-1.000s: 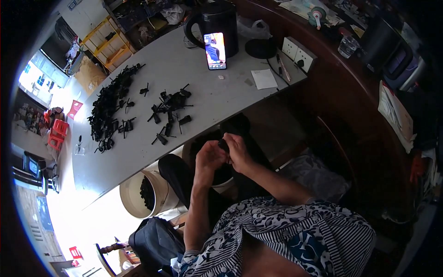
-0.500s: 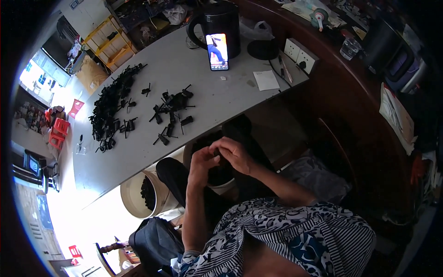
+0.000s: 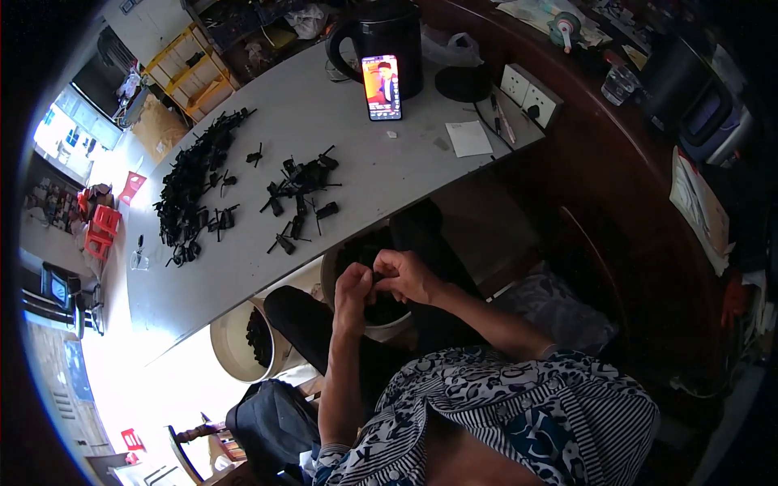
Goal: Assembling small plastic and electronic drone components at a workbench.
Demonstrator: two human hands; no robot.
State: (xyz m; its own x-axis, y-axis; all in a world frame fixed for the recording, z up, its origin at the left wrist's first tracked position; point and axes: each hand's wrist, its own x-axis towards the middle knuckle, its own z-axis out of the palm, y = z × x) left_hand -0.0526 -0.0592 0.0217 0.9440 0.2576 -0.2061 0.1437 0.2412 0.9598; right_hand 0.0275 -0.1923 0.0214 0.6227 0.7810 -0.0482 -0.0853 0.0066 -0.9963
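Note:
My left hand [image 3: 352, 292] and my right hand [image 3: 405, 278] meet fingertip to fingertip over a pale bucket [image 3: 391, 331] between my knees. Both are closed in a pinch; something small and dark seems to sit between them, mostly covered by the fingers. Dark pieces [image 3: 387, 310] fill the bucket beneath. On the grey table [image 3: 203, 296] beyond, a loose cluster of small black plastic parts [image 3: 304, 176] with thin stems lies nearest my hands. A longer heap of similar parts [image 3: 190, 182] stretches along the left.
A second pale bucket [image 3: 230, 356] holding black parts [image 3: 258, 338] stands left of my knee. A lit phone [image 3: 382, 89] leans on a black kettle [image 3: 403, 40]. White paper [image 3: 468, 138], pens [image 3: 502, 120] and a socket strip [image 3: 531, 95] are at the table's right end.
My fingers have shifted: the right hand, earlier arched over the left fingertips, now pinches beside them with curled fingers. The left fingers have curled tighter. The phone's picture has changed.

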